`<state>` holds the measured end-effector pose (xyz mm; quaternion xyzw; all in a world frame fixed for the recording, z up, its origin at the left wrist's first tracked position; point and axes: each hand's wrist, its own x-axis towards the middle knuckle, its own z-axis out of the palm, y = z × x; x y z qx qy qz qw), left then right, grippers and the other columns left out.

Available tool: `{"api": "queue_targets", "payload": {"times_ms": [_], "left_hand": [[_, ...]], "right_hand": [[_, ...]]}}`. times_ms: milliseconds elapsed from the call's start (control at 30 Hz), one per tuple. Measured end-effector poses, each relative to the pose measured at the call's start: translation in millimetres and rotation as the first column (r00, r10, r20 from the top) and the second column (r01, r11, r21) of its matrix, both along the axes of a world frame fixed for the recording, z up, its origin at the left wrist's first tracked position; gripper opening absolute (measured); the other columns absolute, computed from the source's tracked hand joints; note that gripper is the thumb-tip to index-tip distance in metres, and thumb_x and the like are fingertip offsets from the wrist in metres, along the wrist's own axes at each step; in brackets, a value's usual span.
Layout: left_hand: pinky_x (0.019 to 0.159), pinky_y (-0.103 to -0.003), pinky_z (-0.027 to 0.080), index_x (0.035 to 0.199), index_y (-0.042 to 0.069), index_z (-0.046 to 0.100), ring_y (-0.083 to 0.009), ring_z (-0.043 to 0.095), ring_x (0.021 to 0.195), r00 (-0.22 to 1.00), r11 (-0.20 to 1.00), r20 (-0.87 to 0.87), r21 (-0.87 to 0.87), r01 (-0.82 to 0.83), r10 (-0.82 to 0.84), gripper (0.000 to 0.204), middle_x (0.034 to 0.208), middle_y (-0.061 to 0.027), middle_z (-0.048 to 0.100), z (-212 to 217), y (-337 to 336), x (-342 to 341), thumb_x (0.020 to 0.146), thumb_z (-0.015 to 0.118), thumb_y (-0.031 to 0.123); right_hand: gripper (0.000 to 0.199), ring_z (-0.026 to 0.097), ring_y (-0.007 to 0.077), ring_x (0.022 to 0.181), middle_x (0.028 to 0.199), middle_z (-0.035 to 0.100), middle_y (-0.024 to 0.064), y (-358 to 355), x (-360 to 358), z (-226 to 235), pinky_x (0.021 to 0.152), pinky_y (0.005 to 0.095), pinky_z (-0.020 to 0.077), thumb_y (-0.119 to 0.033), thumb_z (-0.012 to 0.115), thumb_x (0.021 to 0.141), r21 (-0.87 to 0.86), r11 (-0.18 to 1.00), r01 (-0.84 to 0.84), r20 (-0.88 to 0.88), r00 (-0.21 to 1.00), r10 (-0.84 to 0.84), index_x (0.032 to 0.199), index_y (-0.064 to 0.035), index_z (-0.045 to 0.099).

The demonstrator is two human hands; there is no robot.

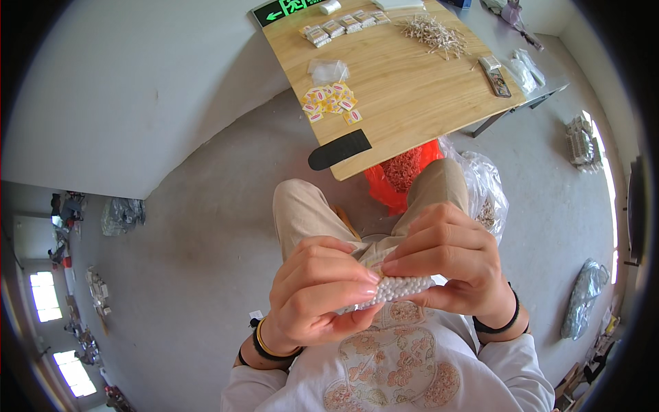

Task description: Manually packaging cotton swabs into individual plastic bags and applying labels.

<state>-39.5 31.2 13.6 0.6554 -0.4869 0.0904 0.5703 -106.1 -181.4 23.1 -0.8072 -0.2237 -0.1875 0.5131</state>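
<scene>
Above my lap, both hands grip a small clear packet of cotton swabs [401, 288], its white round tips facing me. My left hand [319, 292] pinches the packet's left end between thumb and fingers. At the other end, my right hand [446, 257] has its fingers over the top and its thumb beneath. The fingers hide much of the packet's upper side. On the wooden table [391, 96] ahead lie yellow-and-white cards [329, 99], clear little bags [328, 71], a row of filled swab packets [343, 26] and a heap of loose cotton swabs [436, 36].
A phone [495, 81] with a packet at its top lies near the table's right edge. A black strip [340, 149] overhangs the near left corner. Below the table stand a red bag [384, 182] of reddish sticks and a clear bag [487, 182]. A wrapped bundle [585, 299] lies on the floor at right.
</scene>
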Motion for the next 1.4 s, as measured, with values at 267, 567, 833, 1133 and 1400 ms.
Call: {"api": "queue_targets", "payload": {"times_ms": [267, 567, 833, 1133, 1400], "left_hand": [[0.078, -0.04, 0.057, 0.104, 0.01, 0.062, -0.0198, 0.068, 0.079, 1.0, 1.0, -0.014, -0.016, -0.01, 0.009, 0.039, 0.095, -0.0049, 0.07, -1.0, -0.2, 0.1, 0.073, 0.086, 0.007], [0.084, -0.041, 0.049, 0.105, 0.013, 0.052, -0.0169, 0.066, 0.076, 0.998, 0.997, 0.01, 0.044, 0.061, -0.062, 0.044, 0.094, -0.0057, 0.069, -0.4, 4.3, 2.0, 0.078, 0.086, 0.015], [0.08, -0.039, 0.049, 0.102, 0.012, 0.053, -0.0168, 0.066, 0.073, 0.996, 0.995, 0.02, 0.049, 0.086, -0.087, 0.042, 0.091, -0.0038, 0.071, 3.0, 3.6, 4.0, 0.077, 0.087, 0.016], [0.083, -0.041, 0.049, 0.103, 0.011, 0.053, -0.0193, 0.068, 0.078, 0.994, 0.991, -0.005, 0.079, 0.112, -0.112, 0.044, 0.092, -0.0061, 0.071, 3.8, 4.3, 5.0, 0.076, 0.087, 0.014], [0.085, -0.041, 0.055, 0.114, 0.007, 0.059, -0.022, 0.07, 0.088, 0.995, 0.995, -0.035, 0.038, 0.091, -0.09, 0.047, 0.099, -0.0089, 0.073, -2.9, -2.4, 8.2, 0.075, 0.085, 0.008]], "right_hand": [[0.027, 0.063, 0.0234, 0.083, 0.092, 0.069, 0.0053, 0.4, -0.4, 0.0, 0.075, 0.0353, 0.0493, -0.014, 0.08, 0.075, 0.001, 1.0, 0.0, 0.018, 1.0, 0.0, 0.1, -0.0045, 0.075], [0.024, 0.063, 0.023, 0.082, 0.092, 0.069, 0.0052, -0.5, 0.3, -0.4, 0.073, 0.0343, 0.0483, -0.014, 0.08, 0.076, 0.036, 0.998, -0.048, 0.022, 0.999, 0.047, 0.098, -0.005, 0.075], [0.024, 0.063, 0.0229, 0.083, 0.093, 0.069, 0.005, -0.4, -0.6, -0.5, 0.072, 0.0348, 0.0481, -0.015, 0.079, 0.078, 0.05, 0.998, -0.044, -0.025, 0.999, 0.045, 0.1, -0.0056, 0.074], [0.023, 0.063, 0.024, 0.084, 0.094, 0.068, 0.0051, -3.7, 0.2, -2.9, 0.074, 0.0371, 0.0459, -0.018, 0.078, 0.08, 0.041, 0.996, -0.085, 0.016, 0.996, 0.085, 0.1, -0.0061, 0.073], [0.025, 0.063, 0.0238, 0.085, 0.094, 0.068, 0.0054, -4.7, -1.9, -2.6, 0.075, 0.0369, 0.0459, -0.016, 0.078, 0.08, 0.072, 0.996, -0.06, -0.009, 0.998, 0.061, 0.101, -0.0055, 0.073]]}}
